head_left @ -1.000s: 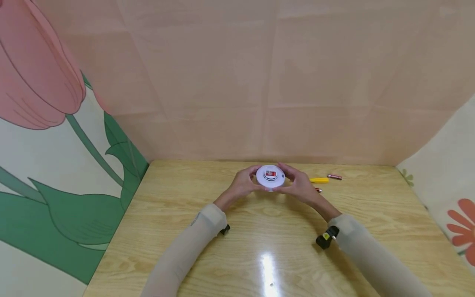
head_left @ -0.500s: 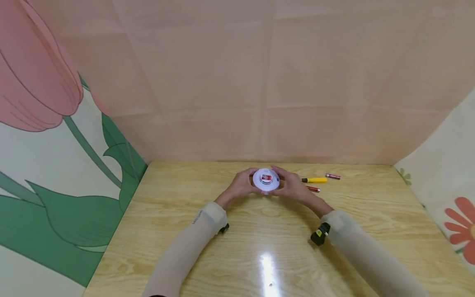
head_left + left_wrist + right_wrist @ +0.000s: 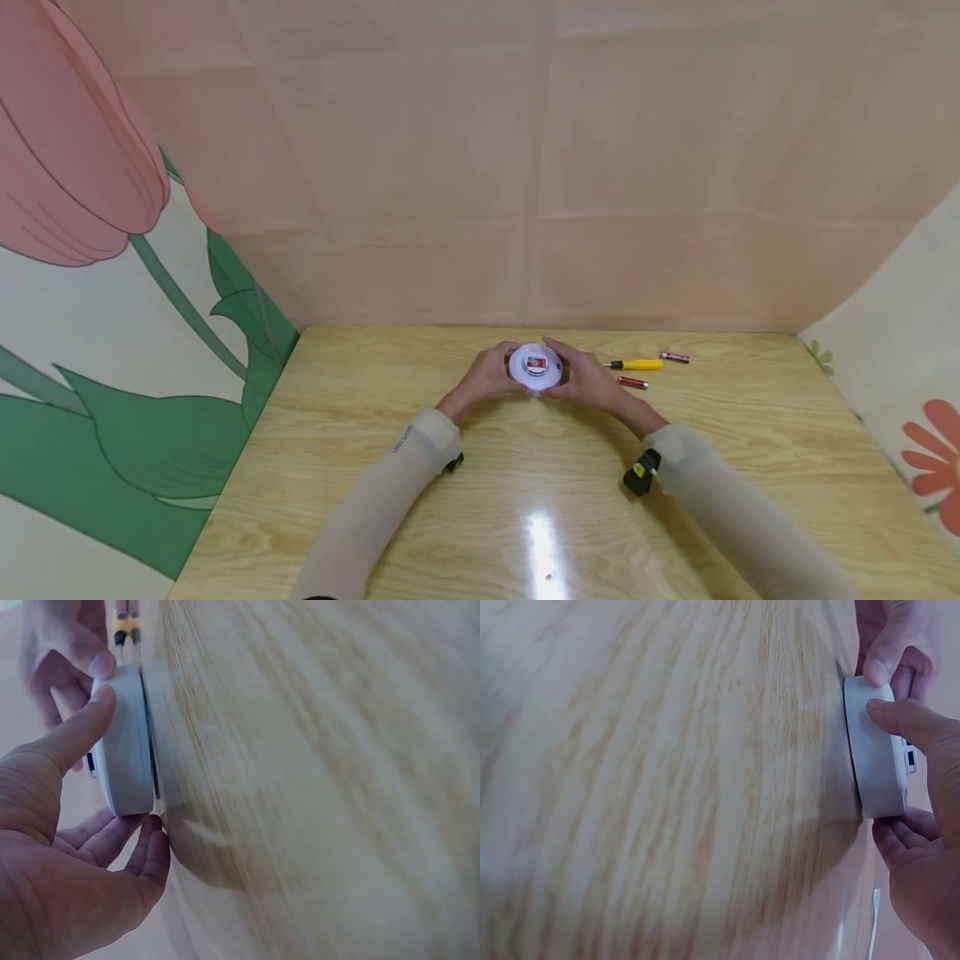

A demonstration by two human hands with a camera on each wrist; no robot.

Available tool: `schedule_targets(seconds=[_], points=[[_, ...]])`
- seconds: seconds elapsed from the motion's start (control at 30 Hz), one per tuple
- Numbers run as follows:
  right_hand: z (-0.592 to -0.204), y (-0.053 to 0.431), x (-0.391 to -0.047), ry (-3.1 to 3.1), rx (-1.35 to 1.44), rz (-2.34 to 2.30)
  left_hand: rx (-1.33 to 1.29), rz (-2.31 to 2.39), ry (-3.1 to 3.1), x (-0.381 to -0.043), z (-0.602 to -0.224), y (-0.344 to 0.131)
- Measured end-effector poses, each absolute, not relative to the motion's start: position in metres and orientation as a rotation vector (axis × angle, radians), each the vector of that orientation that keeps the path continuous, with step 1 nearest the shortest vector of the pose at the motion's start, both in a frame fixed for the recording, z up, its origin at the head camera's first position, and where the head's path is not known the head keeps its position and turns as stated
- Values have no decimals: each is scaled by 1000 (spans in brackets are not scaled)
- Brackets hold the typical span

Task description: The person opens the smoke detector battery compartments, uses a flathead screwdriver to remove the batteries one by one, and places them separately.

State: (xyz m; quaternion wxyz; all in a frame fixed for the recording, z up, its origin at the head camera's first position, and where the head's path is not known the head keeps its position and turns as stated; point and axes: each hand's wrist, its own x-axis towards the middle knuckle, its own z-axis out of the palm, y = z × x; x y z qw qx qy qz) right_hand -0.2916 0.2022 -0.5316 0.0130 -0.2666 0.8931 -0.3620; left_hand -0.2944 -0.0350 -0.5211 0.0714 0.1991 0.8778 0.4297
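A round white smoke detector (image 3: 536, 379) with a red and white label on its top lies between both hands near the table's back edge. My left hand (image 3: 486, 375) grips its left rim, thumb at the near side and fingers round the far side. From the right, my right hand (image 3: 588, 379) holds the opposite rim the same way. Both thumbs press the white side wall of the smoke detector (image 3: 126, 754) in the left wrist view. In the right wrist view, the underside of the smoke detector (image 3: 877, 765) sits at the tabletop, with a thin dark line along it.
Right of the hands lies a screwdriver (image 3: 641, 364) with a yellow handle. One small red cylinder, seemingly a battery (image 3: 633, 382), lies in front of it, and a similar pinkish battery (image 3: 675, 357) behind. A pink cloth wall (image 3: 420, 275) borders the wooden table (image 3: 360, 367).
Both hands have brought the smoke detector slightly left and nearer, down to the tabletop. More of the screwdriver's shaft and the nearer red battery now shows beside the right hand.
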Motion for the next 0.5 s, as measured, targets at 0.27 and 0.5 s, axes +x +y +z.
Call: schedule_targets(seconds=[0.27,0.5], points=[[-534,204,-293,2784,-834,-1122,603,1251,2644,-296,-521,-34],[-530,208,-292,2757,-819,-1116,636,1226,2647,-296,-520,-38]])
